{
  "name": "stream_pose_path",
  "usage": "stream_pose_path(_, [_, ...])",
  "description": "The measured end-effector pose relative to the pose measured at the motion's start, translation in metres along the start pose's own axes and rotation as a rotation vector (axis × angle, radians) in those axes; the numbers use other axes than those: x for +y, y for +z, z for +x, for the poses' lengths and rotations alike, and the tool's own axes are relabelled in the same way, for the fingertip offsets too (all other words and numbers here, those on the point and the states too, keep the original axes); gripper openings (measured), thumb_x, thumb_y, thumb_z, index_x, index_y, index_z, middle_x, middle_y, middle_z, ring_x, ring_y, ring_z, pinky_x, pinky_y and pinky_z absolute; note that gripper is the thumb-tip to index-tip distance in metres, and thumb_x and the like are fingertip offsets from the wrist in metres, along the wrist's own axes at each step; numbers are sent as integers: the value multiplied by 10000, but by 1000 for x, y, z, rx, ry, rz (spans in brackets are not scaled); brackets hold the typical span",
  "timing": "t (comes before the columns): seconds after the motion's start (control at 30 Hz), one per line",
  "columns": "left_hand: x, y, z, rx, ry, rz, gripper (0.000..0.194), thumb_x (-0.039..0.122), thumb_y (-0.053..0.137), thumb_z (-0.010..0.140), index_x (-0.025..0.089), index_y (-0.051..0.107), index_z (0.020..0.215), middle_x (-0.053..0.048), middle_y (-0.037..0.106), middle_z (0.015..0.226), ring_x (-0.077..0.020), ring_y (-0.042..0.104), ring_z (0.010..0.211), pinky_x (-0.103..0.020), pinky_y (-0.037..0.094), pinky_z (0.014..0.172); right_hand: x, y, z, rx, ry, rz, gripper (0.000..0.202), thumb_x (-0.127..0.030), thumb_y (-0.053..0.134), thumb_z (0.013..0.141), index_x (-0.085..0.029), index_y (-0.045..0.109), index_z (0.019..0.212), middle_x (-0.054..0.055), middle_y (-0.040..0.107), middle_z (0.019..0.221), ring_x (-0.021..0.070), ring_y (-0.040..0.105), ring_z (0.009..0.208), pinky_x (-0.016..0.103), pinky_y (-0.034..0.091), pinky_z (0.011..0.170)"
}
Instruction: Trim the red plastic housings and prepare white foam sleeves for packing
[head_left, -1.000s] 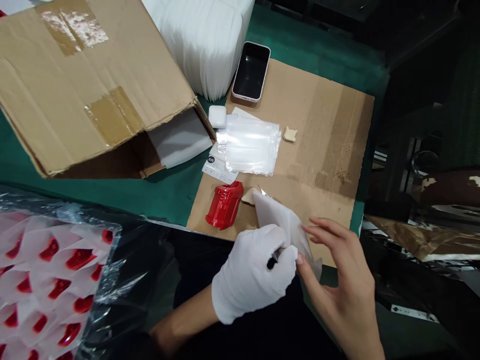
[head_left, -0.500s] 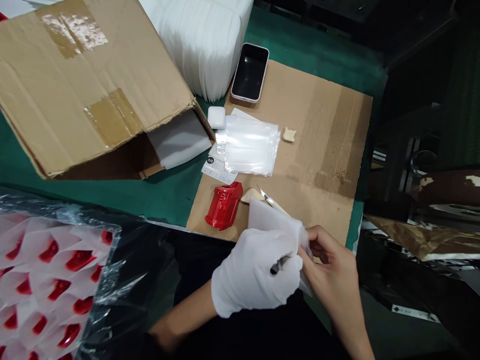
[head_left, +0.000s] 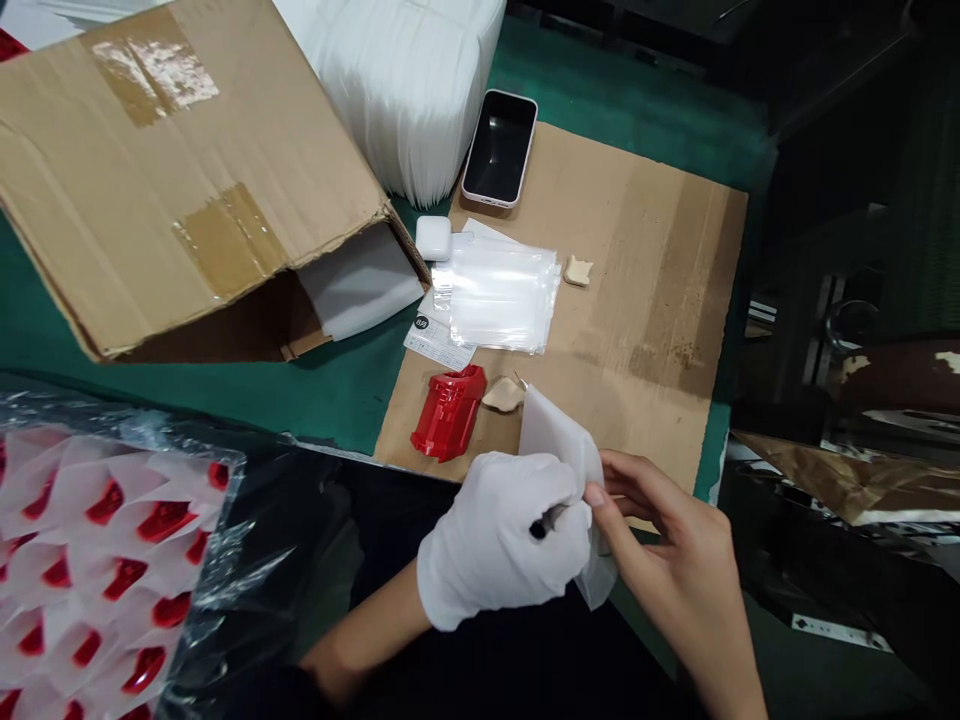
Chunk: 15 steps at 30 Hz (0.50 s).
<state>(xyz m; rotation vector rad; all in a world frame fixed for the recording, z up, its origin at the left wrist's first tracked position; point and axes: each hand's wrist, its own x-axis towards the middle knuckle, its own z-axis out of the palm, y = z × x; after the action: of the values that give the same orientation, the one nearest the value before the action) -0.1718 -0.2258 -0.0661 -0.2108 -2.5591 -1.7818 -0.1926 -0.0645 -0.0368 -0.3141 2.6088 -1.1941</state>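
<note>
A thin white foam bag (head_left: pixel 559 437) is held low over the front edge of the cardboard sheet. My left hand (head_left: pixel 506 535), in a white glove, is closed around its near side. From the right, my bare right hand (head_left: pixel 667 545) pinches the bag's edge between thumb and fingers. Whatever may be inside the bag is hidden. Just left of the bag lie a red plastic part (head_left: pixel 448 413) and a small cream-coloured piece (head_left: pixel 503 394). A thin pointed blade tip (head_left: pixel 520 380) shows beside it, the rest covered by the bag.
On the cardboard sheet (head_left: pixel 637 230) are clear plastic bags (head_left: pixel 502 298), a phone (head_left: pixel 500 148) and another cream piece (head_left: pixel 578 270). A white case (head_left: pixel 433 238) sits by an open carton (head_left: pixel 247 120). Behind stands a white foam stack (head_left: pixel 409 95). Lower left, wrapped red parts (head_left: pixel 124 577) fill a lined container.
The foam bag has turned more upright and shifted right, uncovering the cream piece and hiding most of the blade. My right hand has moved slightly right, its thumb now on the bag's edge.
</note>
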Motion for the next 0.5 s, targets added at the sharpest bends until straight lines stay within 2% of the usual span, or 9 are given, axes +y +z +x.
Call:
stream_pose_path(0.17, [-7,2,-1,8,2,21,325,152,493,854,214,255,643,56,291,585,-94,288,527,-294,235,518,0,6,5,53,-85,-63,42,-180,633,931,-209,652,955,-53,706,779,46,672,634,86,533,635])
stream_pose_path(0.33, [-10,5,-3,0,8,24,302,147,487,858,213,271,658,56,304,594,-95,304,535,-288,255,531,0,11,10,102,-117,-97,129,-149,644,914,-200,580,815,-71,631,689,28,607,570,94,475,585])
stream_pose_path(0.43, [-6,1,-2,13,-35,63,299,146,492,854,215,276,659,51,325,597,-101,322,536,-294,259,530,2,10,13,67,-121,-95,158,-161,642,924,-198,562,793,-66,612,685,32,571,552,128,438,546])
stream_pose_path(0.5, [-1,-3,-1,32,-109,98,305,167,500,868,219,280,663,46,341,610,-108,335,541,-297,273,532,4,7,15,15,-110,-68,155,-183,642,931,-202,557,804,-60,598,694,45,557,566,151,432,547])
